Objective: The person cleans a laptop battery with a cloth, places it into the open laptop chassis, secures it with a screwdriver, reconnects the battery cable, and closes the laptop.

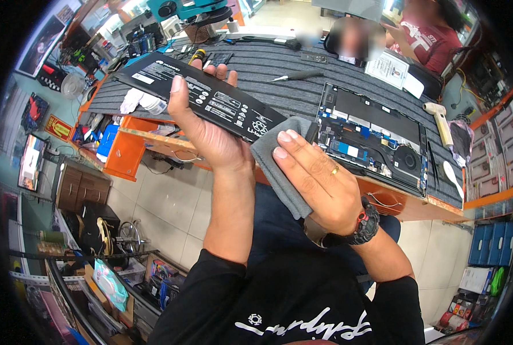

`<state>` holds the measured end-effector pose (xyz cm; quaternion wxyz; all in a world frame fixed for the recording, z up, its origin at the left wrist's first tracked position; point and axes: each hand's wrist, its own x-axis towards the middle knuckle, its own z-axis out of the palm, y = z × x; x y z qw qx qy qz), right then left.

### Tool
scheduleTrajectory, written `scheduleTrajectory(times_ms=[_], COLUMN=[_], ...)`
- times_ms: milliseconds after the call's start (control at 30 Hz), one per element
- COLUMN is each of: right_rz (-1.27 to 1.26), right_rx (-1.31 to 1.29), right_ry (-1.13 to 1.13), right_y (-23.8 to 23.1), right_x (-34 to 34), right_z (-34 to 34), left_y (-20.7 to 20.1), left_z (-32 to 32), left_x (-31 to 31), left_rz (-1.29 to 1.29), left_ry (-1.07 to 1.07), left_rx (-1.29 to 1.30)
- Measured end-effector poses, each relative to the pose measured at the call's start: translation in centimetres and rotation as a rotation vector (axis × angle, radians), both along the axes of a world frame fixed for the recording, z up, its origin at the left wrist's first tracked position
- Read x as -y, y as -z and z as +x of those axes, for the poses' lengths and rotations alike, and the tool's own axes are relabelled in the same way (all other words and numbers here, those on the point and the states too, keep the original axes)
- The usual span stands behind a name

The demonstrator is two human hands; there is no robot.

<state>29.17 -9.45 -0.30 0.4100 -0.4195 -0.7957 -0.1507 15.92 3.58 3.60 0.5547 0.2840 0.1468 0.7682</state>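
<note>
My left hand (210, 129) holds up a long, flat black laptop battery (210, 95) from beneath, its thumb and fingertips gripping the two long edges. White printing and a label cover the battery's upper face. In my right hand (319, 178) is a folded grey cloth (282, 169), pressed by the fingers over the battery's right end, which it hides. To the right, an opened laptop base (374, 138) lies on the ribbed grey mat (256, 63), with its circuit board and a round fan (407, 158) exposed.
A thin pointed tool (298, 76) lies on the mat beyond the battery. A beige heat gun or similar tool (438, 123) and a white brush or spoon-like tool (453, 178) sit at right. An orange drawer (127, 150) stands out at left. Another person (429, 37) is across the bench.
</note>
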Motion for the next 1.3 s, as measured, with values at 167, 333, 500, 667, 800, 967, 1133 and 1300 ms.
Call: scheduleTrajectory(times_ms=[167,333,500,667,800,967,1133,1300], right_rz=[-0.142,-0.097,-0.101,-0.156,-0.348,-0.357,-0.426,-0.487], right_rx=[0.12,-0.176,0.136,-0.056,-0.359,-0.298,-0.103,-0.582], right_ry=[-0.033,0.003,0.004,-0.029,-0.199,-0.237,-0.27,-0.378], right_y=[0.3,-0.3,-1.2,-0.1,-1.5,-3.1,-2.4,-3.2], right_x=[1.0,0.7,-0.5,-0.6,-0.5,-1.1,0.2,-0.1], right_z=[1.1,1.0,-1.0,-1.3,-1.4,-1.6,-1.1,-0.1], left_y=[-0.7,-0.8,-0.9,-1.1,-1.0,-0.4,-0.7,0.4], left_z=[-1.7,-3.0,-1.7,-2.2,-1.1,-1.1,-5.8,-7.3], left_x=[-1.4,-2.1,-0.9,-1.1,-0.4,0.3,-1.9,-1.6], left_rz=[0.051,0.038,0.094,0.132,0.217,0.327,0.41,0.305], left_ry=[-0.078,-0.179,-0.261,-0.382,-0.302,-0.101,-0.022,0.197], left_rx=[0.086,0.105,0.023,-0.015,-0.092,0.041,-0.022,0.007])
